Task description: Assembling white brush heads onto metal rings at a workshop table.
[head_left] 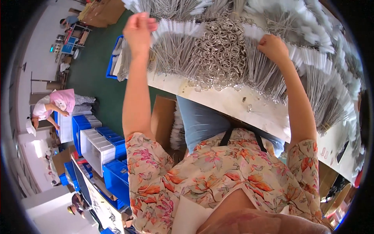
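On the pale table point(175, 84) lies a heap of silver metal rings point(222, 50). Thin grey wire stems with white, brush-like ends lie in rows on both sides of it: a left bundle point(173, 48) and a right bundle point(259, 62). My left hand point(139, 33) is raised at the left end of the rows, fingers curled together and slightly blurred. My right hand point(274, 47) has its fingers pinched at the white ends just right of the rings. What either hand holds, if anything, is too small or hidden to make out.
More wire stems with white ends point(290, 21) pile up at the far right. A blue bin point(112, 64) stands beyond the table's left end, and a cardboard box point(161, 117) below its edge. Blue and white crates point(97, 146) are stacked to the left, near a person in pink point(62, 100).
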`<action>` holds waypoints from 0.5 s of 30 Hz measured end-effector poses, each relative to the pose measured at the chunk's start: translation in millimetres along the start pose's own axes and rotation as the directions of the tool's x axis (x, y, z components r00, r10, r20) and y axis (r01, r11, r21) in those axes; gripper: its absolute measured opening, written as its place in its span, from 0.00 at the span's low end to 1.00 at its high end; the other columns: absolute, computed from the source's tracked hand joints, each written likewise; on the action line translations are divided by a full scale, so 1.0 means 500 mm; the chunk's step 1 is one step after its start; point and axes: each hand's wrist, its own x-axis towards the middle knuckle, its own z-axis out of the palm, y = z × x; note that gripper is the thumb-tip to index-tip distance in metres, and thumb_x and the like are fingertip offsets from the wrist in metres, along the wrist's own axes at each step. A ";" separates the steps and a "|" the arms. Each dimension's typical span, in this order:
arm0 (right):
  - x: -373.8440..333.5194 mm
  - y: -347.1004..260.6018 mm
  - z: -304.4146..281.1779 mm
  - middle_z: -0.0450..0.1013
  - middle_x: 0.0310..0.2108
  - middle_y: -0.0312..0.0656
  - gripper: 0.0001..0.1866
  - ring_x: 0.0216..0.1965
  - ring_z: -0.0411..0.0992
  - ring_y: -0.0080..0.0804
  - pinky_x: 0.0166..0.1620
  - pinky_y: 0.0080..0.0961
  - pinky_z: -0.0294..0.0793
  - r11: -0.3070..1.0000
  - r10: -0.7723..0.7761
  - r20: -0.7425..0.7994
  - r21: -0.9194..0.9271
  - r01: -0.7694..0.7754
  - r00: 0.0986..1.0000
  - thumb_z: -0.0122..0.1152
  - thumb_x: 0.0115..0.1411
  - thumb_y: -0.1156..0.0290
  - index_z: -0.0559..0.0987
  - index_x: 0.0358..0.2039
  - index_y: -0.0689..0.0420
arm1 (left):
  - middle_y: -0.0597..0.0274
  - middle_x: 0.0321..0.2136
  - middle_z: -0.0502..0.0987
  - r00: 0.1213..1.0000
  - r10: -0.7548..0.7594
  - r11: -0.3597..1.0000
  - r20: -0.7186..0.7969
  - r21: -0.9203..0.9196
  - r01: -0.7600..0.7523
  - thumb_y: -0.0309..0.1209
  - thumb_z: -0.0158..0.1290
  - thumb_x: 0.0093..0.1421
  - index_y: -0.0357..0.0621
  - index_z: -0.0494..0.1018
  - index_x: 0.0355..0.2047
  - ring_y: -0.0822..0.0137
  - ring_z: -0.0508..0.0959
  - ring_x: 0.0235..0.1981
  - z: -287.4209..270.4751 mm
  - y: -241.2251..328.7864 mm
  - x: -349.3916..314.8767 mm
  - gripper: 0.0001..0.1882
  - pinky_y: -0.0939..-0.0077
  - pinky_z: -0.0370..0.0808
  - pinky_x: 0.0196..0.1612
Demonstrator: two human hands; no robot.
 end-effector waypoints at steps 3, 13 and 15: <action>-0.004 -0.037 -0.005 0.75 0.30 0.46 0.15 0.35 0.73 0.44 0.39 0.38 0.71 0.999 0.028 0.011 -0.038 -0.028 1.000 0.56 0.44 0.57 0.79 0.28 0.54 | 0.59 0.23 0.78 0.987 0.020 0.886 -0.157 0.461 0.055 0.37 0.53 0.54 0.40 0.76 0.30 0.70 0.76 0.23 -0.188 -0.082 0.095 0.12 0.75 0.71 0.28; -0.003 -0.005 0.011 0.75 0.20 0.40 0.13 0.23 0.73 0.31 0.30 0.31 0.72 0.932 0.153 0.006 0.330 -0.147 0.988 0.57 0.45 0.58 0.79 0.25 0.54 | 0.60 0.24 0.78 0.906 -0.350 0.577 0.237 0.817 0.009 0.42 0.57 0.48 0.41 0.78 0.29 0.68 0.76 0.28 -0.331 -0.272 0.058 0.16 0.68 0.70 0.32; -0.012 0.005 0.001 0.75 0.19 0.38 0.11 0.21 0.74 0.26 0.28 0.25 0.74 0.902 0.157 0.062 0.397 -0.169 0.986 0.56 0.48 0.63 0.77 0.24 0.58 | 0.50 0.27 0.77 0.911 -0.349 0.309 0.219 0.945 -0.109 0.45 0.53 0.50 0.39 0.77 0.29 0.53 0.77 0.31 -0.309 -0.287 0.066 0.20 0.63 0.70 0.34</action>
